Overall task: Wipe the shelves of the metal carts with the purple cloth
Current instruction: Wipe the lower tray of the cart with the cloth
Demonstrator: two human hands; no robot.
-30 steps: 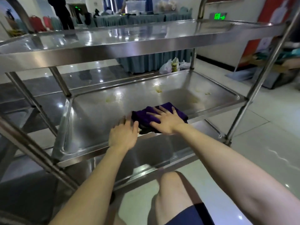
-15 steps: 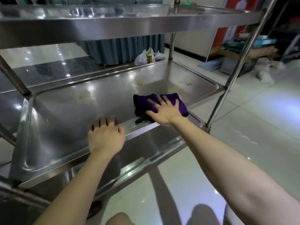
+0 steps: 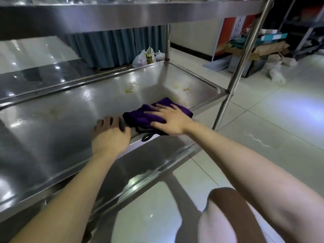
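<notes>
The folded purple cloth (image 3: pixel 138 116) lies at the front edge of the metal cart's middle shelf (image 3: pixel 70 120), right of centre. My right hand (image 3: pixel 170 120) presses flat on it with fingers spread and straight. A dark loop of the cloth hangs over the rim. My left hand (image 3: pixel 110 135) is just left of the cloth, its fingers curled over the shelf's front rim. Yellowish stains (image 3: pixel 128 91) mark the shelf behind the cloth, with more near the far right corner (image 3: pixel 185 88) and a faint one on the left (image 3: pixel 54 111).
The top shelf (image 3: pixel 122 14) overhangs close above. A lower shelf (image 3: pixel 140 165) sits below the rim. The cart's front right post (image 3: pixel 242 58) rises beside the cloth. Plastic bags (image 3: pixel 149 57) and cardboard boxes (image 3: pixel 254 50) lie on the tiled floor beyond. My knee (image 3: pixel 228 216) is at bottom right.
The view has dropped and come closer under the top shelf. My left hand slid right along the rim to sit beside the cloth. My right hand stays flat on the cloth.
</notes>
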